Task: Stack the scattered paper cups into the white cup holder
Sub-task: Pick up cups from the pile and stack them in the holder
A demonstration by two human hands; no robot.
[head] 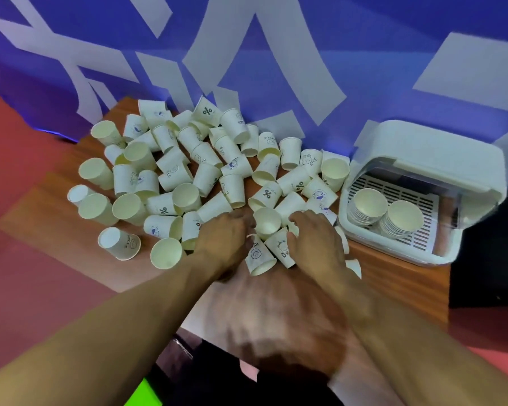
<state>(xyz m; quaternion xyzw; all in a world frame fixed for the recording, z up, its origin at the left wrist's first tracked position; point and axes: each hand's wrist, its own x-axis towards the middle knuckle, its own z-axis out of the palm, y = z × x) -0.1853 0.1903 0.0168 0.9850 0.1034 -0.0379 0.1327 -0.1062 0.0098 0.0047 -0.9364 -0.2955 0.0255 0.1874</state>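
Several white paper cups (185,171) with small blue prints lie scattered and tipped over a wooden table (405,276). The white cup holder (452,159) stands at the right with its lid up. Two short stacks of cups (367,205) sit on its slotted tray. My left hand (223,238) rests at the near edge of the pile, its thumb and palm closed on a tipped cup (258,256). My right hand (317,241) lies over cups just right of it, its thumb against a bear-print cup (282,247). An upright cup (266,219) stands between my hands.
A blue banner with large white shapes (247,54) hangs right behind the table. The floor to the left is red (27,200). The cup holder sits near the table's right edge, with dark space beyond it. A few cups lie partly hidden under my right palm.
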